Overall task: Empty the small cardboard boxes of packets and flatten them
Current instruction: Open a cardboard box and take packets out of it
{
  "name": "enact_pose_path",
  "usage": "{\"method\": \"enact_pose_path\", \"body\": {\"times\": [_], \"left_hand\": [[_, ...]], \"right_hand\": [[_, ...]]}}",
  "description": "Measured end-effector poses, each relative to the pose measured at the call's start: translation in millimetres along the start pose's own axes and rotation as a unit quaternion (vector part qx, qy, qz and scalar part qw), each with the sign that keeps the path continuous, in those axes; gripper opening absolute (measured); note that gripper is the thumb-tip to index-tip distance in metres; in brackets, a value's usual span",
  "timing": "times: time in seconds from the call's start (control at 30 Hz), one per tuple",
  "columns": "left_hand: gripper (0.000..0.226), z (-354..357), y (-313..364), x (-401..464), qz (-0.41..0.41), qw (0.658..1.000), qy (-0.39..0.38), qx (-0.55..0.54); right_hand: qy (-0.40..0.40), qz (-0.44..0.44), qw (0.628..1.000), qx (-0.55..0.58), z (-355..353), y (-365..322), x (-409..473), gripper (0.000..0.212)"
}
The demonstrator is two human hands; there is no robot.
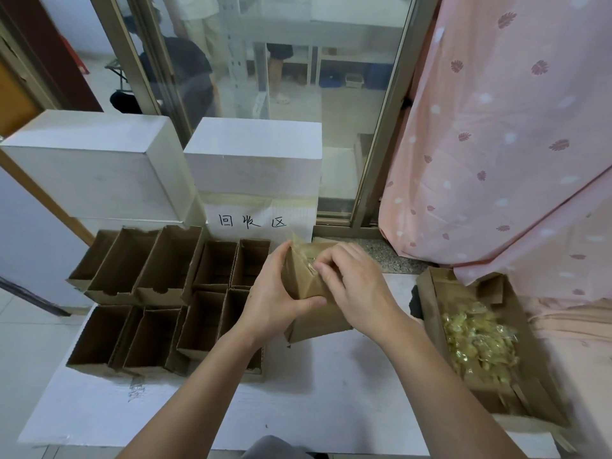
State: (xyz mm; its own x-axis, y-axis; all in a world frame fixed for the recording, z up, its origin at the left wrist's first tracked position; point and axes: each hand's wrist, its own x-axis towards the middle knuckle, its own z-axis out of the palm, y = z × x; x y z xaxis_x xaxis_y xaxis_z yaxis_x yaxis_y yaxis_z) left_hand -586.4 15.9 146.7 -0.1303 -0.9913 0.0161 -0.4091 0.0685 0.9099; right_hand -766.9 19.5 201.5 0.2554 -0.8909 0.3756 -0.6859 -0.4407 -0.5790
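At the left of the frame, the opened small cardboard boxes (165, 293) stood mouth-up in tight rows on the white desk (298, 409), apparently parked there once opened so they stayed out of the way. Behind them, two white cartons (96, 167) walled off the back, and a handwritten paper sign (253, 221) marked that spot.

At centre, the left hand (275, 303) wrapped around a sealed brown box (309, 286), fingers behind and thumb curled across its lower front, bracing it tilted above the desk. The right hand (357, 286) pinched at the clear tape (299, 250) along the top seam with curled fingertips; likely picking the tape free so the flaps could open.

At the right, a shallow cardboard tray (530, 389) held a heap of golden packets (480, 339), set close for tipping contents. A pink patterned curtain (503, 134) hung behind it.
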Motion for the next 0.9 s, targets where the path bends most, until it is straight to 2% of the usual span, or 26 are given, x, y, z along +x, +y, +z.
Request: {"method": "enact_pose_path", "body": {"times": [0.17,0.3,0.43,0.57,0.73,0.8,0.9], "left_hand": [[0.121,-1.2,-2.4,-0.3,-0.001,1.000,-0.010,-0.021],[0.118,-1.5,-6.0,-0.7,-0.001,0.999,-0.021,-0.036],[0.120,-5.3,-6.2,-1.7,0.011,0.999,-0.041,-0.023],[0.118,-7.2,-4.9,-4.6,0.033,0.998,-0.056,-0.011],[0.118,-12.9,-2.1,-3.7,0.046,0.997,-0.061,-0.003],[0.117,-17.0,-3.3,-2.6,0.048,0.997,-0.059,-0.009],[0.115,-21.3,-3.3,-2.1,0.047,0.997,-0.052,-0.016]], "right_hand": [[-0.015,-0.011,0.998,0.054,0.4,6.8,-0.5,0.029],[-0.025,-0.011,0.998,0.058,-0.9,7.5,-0.5,0.019],[-0.034,0.008,0.994,0.108,-2.3,7.9,-0.1,0.009],[-0.052,0.039,0.991,0.119,-6.5,3.3,1.8,0.017],[-0.015,0.056,0.992,0.111,-1.0,-4.5,-0.2,0.014],[-0.007,0.070,0.987,0.143,-1.5,-3.9,0.3,0.011],[-0.022,0.077,0.974,0.213,-8.6,-7.1,0.7,0.026]]}}
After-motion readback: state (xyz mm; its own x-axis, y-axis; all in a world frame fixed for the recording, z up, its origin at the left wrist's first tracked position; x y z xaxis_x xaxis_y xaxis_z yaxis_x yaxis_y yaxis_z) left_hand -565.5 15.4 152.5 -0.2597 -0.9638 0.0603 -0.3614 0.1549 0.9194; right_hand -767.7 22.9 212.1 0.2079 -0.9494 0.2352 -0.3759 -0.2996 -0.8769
